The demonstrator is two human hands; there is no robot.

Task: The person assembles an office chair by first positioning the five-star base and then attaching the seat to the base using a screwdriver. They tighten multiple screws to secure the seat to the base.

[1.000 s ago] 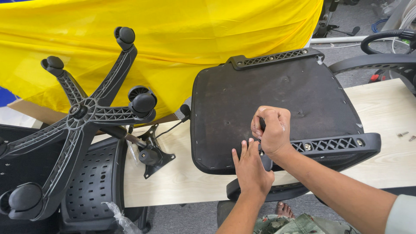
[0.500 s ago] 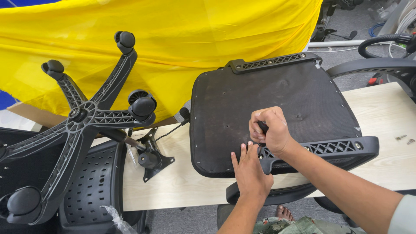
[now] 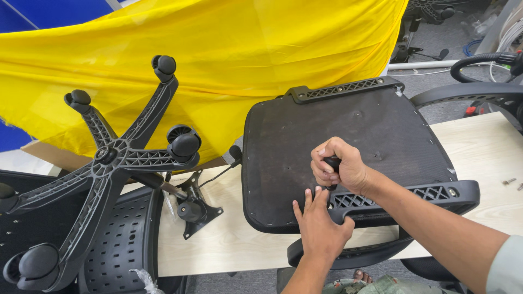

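An upturned black office-chair seat [image 3: 338, 136] lies underside-up on a pale wooden table [image 3: 234, 239]. A black ribbed armrest bracket [image 3: 414, 195] runs along its near edge. My right hand [image 3: 336, 167] is closed around a dark tool handle, held upright over the bracket's left end. My left hand [image 3: 322, 228] lies flat just below, its fingertips pressing on the seat's edge and the bracket's end. A second ribbed bracket [image 3: 343, 89] sits along the seat's far edge.
A black five-star wheeled base [image 3: 109, 163] lies on its side at left over a perforated black backrest [image 3: 117, 239]. A tilt mechanism with a lever [image 3: 193, 204] rests on the table. Two loose screws [image 3: 512, 182] lie at far right. Yellow cloth [image 3: 218, 54] hangs behind.
My right hand has turned and lowered on the tool handle at the bracket's left end. My left hand stays flat beneath it. The view has shifted slightly.
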